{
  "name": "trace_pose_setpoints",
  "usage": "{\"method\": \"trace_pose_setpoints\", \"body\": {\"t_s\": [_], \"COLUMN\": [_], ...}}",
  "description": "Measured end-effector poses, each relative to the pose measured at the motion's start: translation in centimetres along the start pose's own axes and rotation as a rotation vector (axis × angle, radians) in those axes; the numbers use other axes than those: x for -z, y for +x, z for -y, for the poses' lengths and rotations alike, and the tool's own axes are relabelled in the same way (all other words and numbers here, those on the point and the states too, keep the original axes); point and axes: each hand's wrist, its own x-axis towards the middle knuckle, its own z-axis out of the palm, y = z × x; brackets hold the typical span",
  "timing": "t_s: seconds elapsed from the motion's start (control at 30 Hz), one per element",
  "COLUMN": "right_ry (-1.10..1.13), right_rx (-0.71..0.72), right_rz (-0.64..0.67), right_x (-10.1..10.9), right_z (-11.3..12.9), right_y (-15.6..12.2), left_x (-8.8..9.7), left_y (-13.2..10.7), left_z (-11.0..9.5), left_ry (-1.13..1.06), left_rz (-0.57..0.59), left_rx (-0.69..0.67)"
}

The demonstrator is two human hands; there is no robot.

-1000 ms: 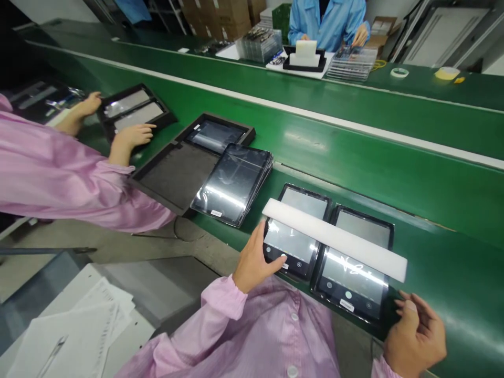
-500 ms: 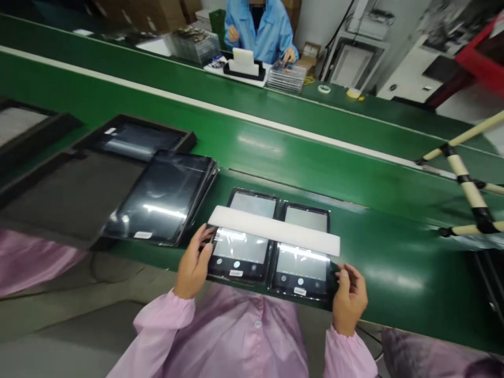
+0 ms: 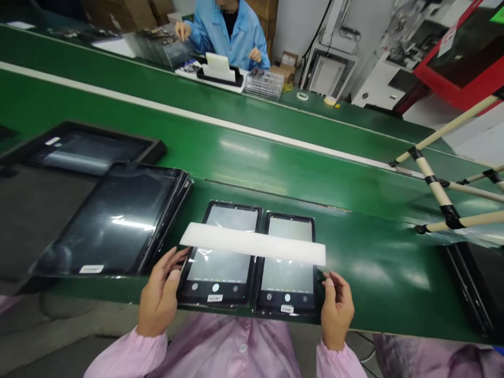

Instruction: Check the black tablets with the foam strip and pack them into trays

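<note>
Two tablets lie side by side on the green bench in front of me, screens lit pale grey: a left tablet (image 3: 220, 265) and a right tablet (image 3: 287, 275). A white foam strip (image 3: 255, 244) rests across both of them. At the left tablet's outer edge is my left hand (image 3: 159, 294), thumb and fingers apart, fingertips close to the edge below the strip's end. My right hand (image 3: 337, 307) stands beside the right tablet's outer edge, fingers loosely bent and holding nothing visible. Whether either hand's fingertips touch a tablet, I cannot tell.
A stack of dark tablets (image 3: 114, 220) stands to my left, partly over a black tray (image 3: 43, 205). A tube frame (image 3: 437, 189) is at right, with dark panels (image 3: 472, 283) below it. Across the bench, a person in blue (image 3: 236, 31) sits behind clear trays (image 3: 263, 84).
The view has shifted, so the bench things appear further left and lower. Both hands remain beside the tablets and the foam strip still lies across them. The person opposite has moved their hands.
</note>
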Motion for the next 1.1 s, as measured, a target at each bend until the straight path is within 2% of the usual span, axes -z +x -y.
{"method": "trace_pose_setpoints", "body": {"t_s": [0.37,0.53,0.63,0.73,0.8,0.9,1.0,1.1], "right_ry": [-0.014,0.022,0.038,-0.022,-0.110,-0.225,-0.249,-0.154], "right_rx": [0.057,0.069,0.067,0.060,0.087,0.164,0.216,0.137], "right_rz": [0.046,0.061,0.131,0.279,0.351,0.361,0.346,0.335], "right_x": [0.0,-0.1,0.1,0.1,-0.1,-0.8,-1.2,-1.0], "right_z": [0.1,0.6,1.2,2.2,2.8,3.3,3.3,3.0], "right_y": [-0.2,0.1,-0.3,-1.8,-2.9,-3.9,-3.8,-3.2], "left_x": [0.0,-0.1,-0.2,-0.2,-0.2,-0.3,-0.6,-1.1], "left_y": [-0.1,0.1,0.4,0.2,-0.7,-3.0,-5.2,-6.1], "left_z": [-1.4,-1.3,-0.9,-1.2,-2.0,-3.7,-5.2,-5.9], "left_ry": [-0.022,-0.017,-0.016,0.011,0.102,0.237,0.250,0.282], "left_rz": [-0.002,-0.003,0.001,0.028,0.005,-0.052,0.057,0.199], "left_rx": [-0.040,-0.051,-0.057,-0.068,-0.130,-0.322,-0.500,-0.595]}}
